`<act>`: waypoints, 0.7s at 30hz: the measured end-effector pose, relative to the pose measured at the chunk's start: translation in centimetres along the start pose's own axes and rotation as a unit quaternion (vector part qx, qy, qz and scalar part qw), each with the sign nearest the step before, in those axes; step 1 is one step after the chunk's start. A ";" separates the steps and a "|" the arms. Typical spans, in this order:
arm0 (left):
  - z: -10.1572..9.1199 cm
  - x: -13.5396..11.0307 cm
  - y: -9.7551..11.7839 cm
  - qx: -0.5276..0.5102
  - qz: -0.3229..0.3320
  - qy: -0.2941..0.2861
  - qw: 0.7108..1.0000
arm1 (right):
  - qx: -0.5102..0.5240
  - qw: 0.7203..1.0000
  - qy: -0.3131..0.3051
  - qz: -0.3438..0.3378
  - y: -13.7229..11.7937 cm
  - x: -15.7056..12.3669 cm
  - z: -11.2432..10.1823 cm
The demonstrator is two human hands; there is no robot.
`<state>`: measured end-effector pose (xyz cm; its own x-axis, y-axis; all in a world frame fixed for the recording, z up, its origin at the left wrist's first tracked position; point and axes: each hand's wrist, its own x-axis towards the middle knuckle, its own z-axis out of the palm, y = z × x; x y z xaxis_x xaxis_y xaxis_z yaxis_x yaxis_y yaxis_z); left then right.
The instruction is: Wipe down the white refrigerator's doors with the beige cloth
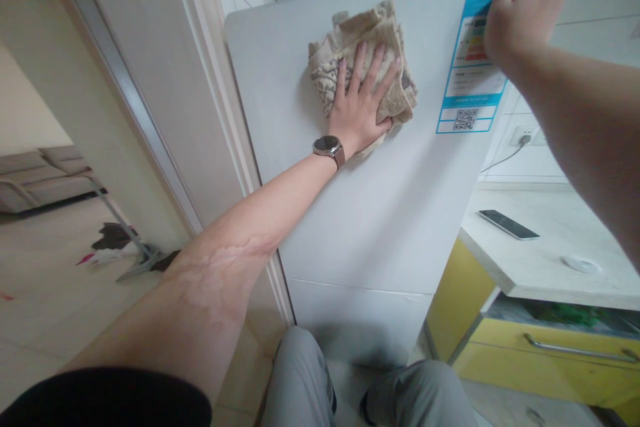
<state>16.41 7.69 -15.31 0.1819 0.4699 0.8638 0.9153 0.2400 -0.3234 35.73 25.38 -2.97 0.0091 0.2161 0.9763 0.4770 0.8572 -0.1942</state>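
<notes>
A white refrigerator door (350, 227) stands in front of me, with a blue-edged energy label (473, 83) near its upper right side. Flat against the door lies a folded beige patterned towel (395, 20). My left hand (357, 103) presses on this towel, fingers spread and thumb out by its lower edge; a watch (327, 145) is on that wrist. At the door's top right corner, my right hand (525, 10) is curled around the edge, beside the label. Its fingertips are partly hidden or cut off by the top of the picture.
A door frame (200, 80) runs close along the left. To the right, a counter (540, 273) carries a phone (509, 224) and a small white object (581, 264), above a yellow drawer (550, 347). A broom-like tool (143, 257) and a sofa (40, 173) show beyond the doorway.
</notes>
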 end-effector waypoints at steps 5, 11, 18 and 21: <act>-0.4 -1.6 0.7 -0.007 0.013 -0.027 1.000 | -0.042 0.999 -0.013 0.031 -0.7 -0.3 -0.5; -0.4 -3.0 1.6 -0.009 0.017 -0.050 0.999 | -0.046 0.998 -0.023 0.039 -1.4 -0.7 -1.0; -0.3 -4.7 2.7 0.008 0.026 -0.064 0.998 | -0.046 0.998 -0.026 0.042 -1.6 -0.7 -1.1; 0.0 -5.5 3.2 0.015 0.031 -0.052 0.998 | -0.039 0.998 -0.026 0.040 -1.6 -0.7 -1.2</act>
<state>18.31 5.86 -21.10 0.1981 0.5702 0.7973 0.8919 0.2325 -0.3879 36.01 23.35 -3.20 0.0056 0.3085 0.9512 0.5434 0.7976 -0.2619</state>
